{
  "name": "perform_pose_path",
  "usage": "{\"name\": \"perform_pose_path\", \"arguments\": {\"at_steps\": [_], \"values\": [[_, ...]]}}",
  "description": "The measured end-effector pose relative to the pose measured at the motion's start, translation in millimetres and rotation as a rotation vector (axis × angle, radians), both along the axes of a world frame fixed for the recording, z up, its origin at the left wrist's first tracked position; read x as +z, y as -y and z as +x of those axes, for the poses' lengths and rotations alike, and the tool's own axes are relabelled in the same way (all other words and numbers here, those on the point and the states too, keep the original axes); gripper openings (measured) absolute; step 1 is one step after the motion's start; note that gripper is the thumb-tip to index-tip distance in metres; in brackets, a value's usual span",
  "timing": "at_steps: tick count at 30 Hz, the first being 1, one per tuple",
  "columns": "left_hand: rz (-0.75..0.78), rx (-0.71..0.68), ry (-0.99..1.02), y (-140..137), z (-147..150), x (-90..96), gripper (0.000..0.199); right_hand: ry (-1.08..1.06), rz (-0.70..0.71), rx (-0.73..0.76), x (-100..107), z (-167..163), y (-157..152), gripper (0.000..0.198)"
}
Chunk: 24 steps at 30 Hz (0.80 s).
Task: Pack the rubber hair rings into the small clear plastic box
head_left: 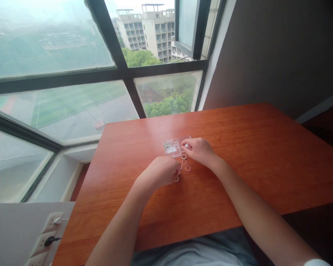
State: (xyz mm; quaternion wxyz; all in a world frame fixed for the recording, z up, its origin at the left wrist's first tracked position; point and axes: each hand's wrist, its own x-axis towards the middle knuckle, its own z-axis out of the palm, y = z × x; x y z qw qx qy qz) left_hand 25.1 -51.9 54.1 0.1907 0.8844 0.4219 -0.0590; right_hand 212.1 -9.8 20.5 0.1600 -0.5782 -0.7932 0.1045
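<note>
On the table a small clear plastic box (177, 152) with compartments holds several small rings and a white piece. Beside its right end my right hand (201, 150) is closed in a pinch; whatever it grips is too small to make out. Just below the box my left hand (161, 170) is bent downward with curled fingers, its fingertips among small pale rings. One pale ring (177, 179) shows under those fingertips, partly covered. Between the hands lie a darker-edged ring (184, 156), a pinkish ring (184, 162) and another pinkish ring (188, 168), flat on the wood.
The reddish-brown wooden table (238, 147) extends far to the right. Dark-framed windows (166, 68) rise behind and to the left, looking onto buildings and trees. Wall sockets (43, 242) with plugs sit at the lower left. My lap is at the table's front edge.
</note>
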Motion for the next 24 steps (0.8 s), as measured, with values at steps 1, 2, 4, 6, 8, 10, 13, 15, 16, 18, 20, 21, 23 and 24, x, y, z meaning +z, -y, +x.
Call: {"name": "perform_pose_path", "arguments": {"at_steps": [1,2,4,6,8,10,13,15,16,18,20,21,23,24], "values": [[-0.006,0.004,0.004,0.0,-0.5,0.4,0.013,-0.001,0.003,0.003,-0.2,0.2,-0.1,0.019],[-0.012,0.013,0.010,-0.3,-1.4,0.6,0.013,-0.003,0.006,0.006,-0.3,0.4,-0.1,0.019],[0.004,0.041,0.018,-1.9,-3.8,0.8,0.013,-0.005,0.005,0.012,-0.6,0.7,-0.1,0.019],[0.065,0.069,0.013,-4.2,-6.2,0.0,0.013,-0.007,0.000,0.015,-0.7,0.7,-0.1,0.019],[0.125,0.080,0.004,-6.1,-7.6,-1.6,0.012,-0.009,-0.004,0.014,-0.7,0.7,-0.1,0.019],[0.130,0.072,0.005,-6.5,-7.1,-3.4,0.012,-0.012,-0.006,0.012,-0.4,0.5,0.1,0.018],[0.091,0.066,0.007,-4.6,-3.6,-5.5,0.010,-0.012,-0.010,0.010,0.3,0.6,0.2,0.018],[0.067,0.067,0.011,-2.8,-0.6,-6.3,0.012,-0.012,-0.006,0.016,0.7,0.8,0.3,0.018],[0.057,0.066,0.016,-2.1,0.8,-6.6,0.014,-0.013,-0.003,0.020,0.8,0.9,0.3,0.018],[0.036,0.055,0.021,-1.3,3.0,-6.9,0.017,-0.012,0.000,0.026,0.8,1.0,0.3,0.018],[0.029,0.049,0.016,-1.4,4.1,-7.3,0.018,-0.008,-0.005,0.025,1.1,0.9,0.4,0.018],[0.032,0.047,0.012,-1.7,4.3,-7.6,0.018,-0.006,-0.009,0.025,1.4,0.9,0.5,0.018],[0.042,0.043,0.007,-2.3,4.1,-8.3,0.017,-0.008,-0.013,0.028,2.2,1.0,0.7,0.018],[0.045,0.040,0.005,-2.6,3.8,-8.7,0.017,-0.012,-0.014,0.030,2.7,1.1,0.9,0.018]]}}
